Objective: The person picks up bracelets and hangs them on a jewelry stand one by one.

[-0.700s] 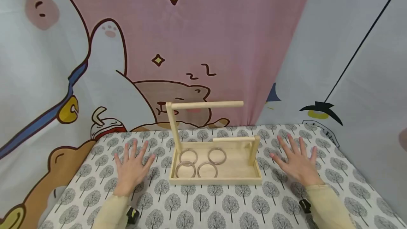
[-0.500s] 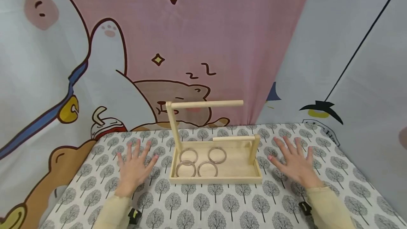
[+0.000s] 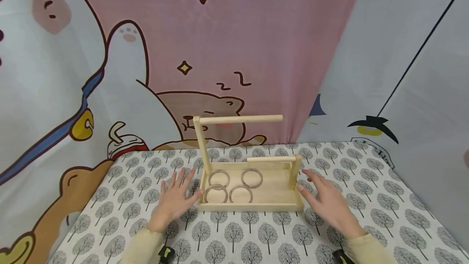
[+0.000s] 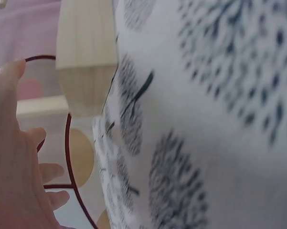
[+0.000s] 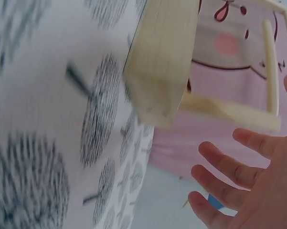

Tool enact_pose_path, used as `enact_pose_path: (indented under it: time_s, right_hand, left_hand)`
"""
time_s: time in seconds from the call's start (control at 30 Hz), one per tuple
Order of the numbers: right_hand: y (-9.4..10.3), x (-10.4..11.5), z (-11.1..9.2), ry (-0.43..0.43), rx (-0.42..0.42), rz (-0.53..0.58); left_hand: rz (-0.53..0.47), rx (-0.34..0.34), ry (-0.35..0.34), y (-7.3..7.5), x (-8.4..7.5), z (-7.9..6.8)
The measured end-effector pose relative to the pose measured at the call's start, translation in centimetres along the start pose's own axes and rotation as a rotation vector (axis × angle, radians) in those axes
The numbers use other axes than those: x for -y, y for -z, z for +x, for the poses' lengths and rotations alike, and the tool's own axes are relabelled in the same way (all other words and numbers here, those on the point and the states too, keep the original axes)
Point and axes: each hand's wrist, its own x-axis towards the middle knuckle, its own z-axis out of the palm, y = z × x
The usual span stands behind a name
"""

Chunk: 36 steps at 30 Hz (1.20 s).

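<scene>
A shallow wooden tray (image 3: pixel 253 207) stands on the patterned cloth, with a tall arm (image 3: pixel 238 119) rising at its left end and a shorter arm (image 3: pixel 271 159) at its right. Several translucent rings (image 3: pixel 252 178) lie inside, toward the left. My left hand (image 3: pixel 174 203) is spread beside the tray's left end, its thumb close to the rim; whether it touches I cannot tell. Off the right end, my right hand (image 3: pixel 329 203) has its fingers extended toward the short post. In the right wrist view the fingers (image 5: pixel 224 164) appear apart from the wood.
The cloth (image 3: pixel 234 239) with printed trees covers the table. Behind it hangs a cartoon curtain (image 3: pixel 256 52), and the table's far edge meets it. The tall arm reaches over the tray at height, its right end free.
Both hands have moved inward toward the tray, the left one rightward and the right one leftward. Tray and rings keep their places on the table.
</scene>
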Motion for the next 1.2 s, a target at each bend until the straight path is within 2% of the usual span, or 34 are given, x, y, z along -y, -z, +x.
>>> enact_pose_path:
  time_s: [0.23,0.5,0.83,1.03,1.2]
  right_hand:
    - [-1.0,2.0,-0.5,0.032,0.008,0.073]
    - [-3.0,3.6,-0.1,0.105,0.011,0.124]
    - [-5.4,6.2,1.9,0.137,0.103,0.179]
    - [-6.6,7.6,3.2,0.2,0.181,0.189]
    - [-7.5,8.4,4.3,0.262,0.232,0.251]
  left_hand:
    - [-0.009,0.057,-0.039,-0.8,-1.1,0.1]
    - [-0.033,0.102,-0.067,-1.4,-1.4,0.6]
    - [-0.073,0.141,-0.066,-1.8,-1.5,1.0]
    - [-0.122,0.166,-0.069,-2.0,-1.3,1.2]
    - [-0.183,0.189,-0.068,-2.2,-1.0,1.4]
